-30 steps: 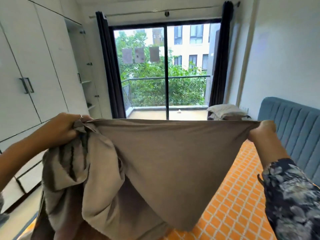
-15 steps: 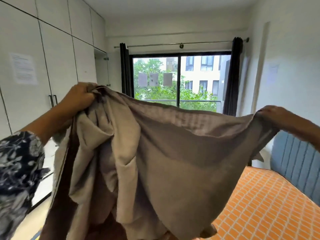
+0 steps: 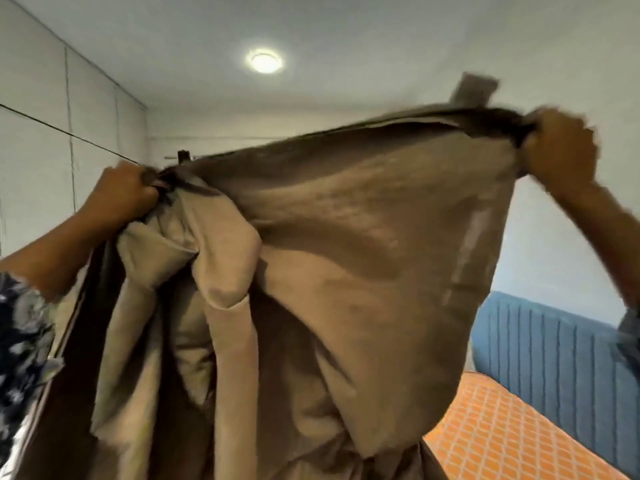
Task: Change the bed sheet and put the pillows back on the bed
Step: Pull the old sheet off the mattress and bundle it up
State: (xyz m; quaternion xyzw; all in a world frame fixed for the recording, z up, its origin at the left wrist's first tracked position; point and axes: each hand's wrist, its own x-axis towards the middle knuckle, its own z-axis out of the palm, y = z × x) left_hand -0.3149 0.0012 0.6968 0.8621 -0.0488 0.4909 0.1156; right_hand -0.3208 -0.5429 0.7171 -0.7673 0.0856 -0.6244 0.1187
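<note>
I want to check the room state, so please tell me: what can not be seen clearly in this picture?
Head view:
- Window and most of the mattress: hidden behind the raised brown sheet.
- Pillows: none visible.
- Right hand: motion-blurred, fingers indistinct.
- Left hand: fingertips buried in bunched cloth.
- Sheet's lower end: cut off by the bottom edge.

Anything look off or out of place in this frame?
Nothing damaged. The brown sheet is uneven: bunched and folded under the left hand, spread flatter toward the right hand. The orange patterned mattress lies bare.
</note>
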